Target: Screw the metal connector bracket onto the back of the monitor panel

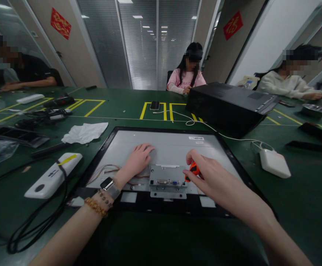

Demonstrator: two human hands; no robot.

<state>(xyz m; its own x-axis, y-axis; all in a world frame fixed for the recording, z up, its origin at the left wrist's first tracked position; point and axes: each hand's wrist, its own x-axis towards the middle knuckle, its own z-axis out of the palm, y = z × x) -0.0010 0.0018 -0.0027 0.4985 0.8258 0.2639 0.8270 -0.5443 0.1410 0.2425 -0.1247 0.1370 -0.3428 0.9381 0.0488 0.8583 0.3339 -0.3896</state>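
Note:
A flat display panel (pixel 174 147) with a black frame lies back side up on the green table. Near its close edge sits a metal bracket (pixel 163 173) with video ports along its front. My right hand (pixel 202 168) is closed round an orange and black screwdriver (pixel 194 169), whose tip reaches down at the right end of the bracket's ports. My left hand (pixel 137 159) rests flat on the panel to the left of the bracket, fingers stretched out. Thin coloured wires (pixel 105 170) run across the panel beside my left wrist.
A white power strip (pixel 54 175) and black cable (pixel 36 221) lie to the left, a crumpled tissue (pixel 86 132) behind them. Behind the panel are a phone (pixel 154 106) and a large black casing (pixel 227 107). A white adapter (pixel 274 162) lies right. Several people sit round the table.

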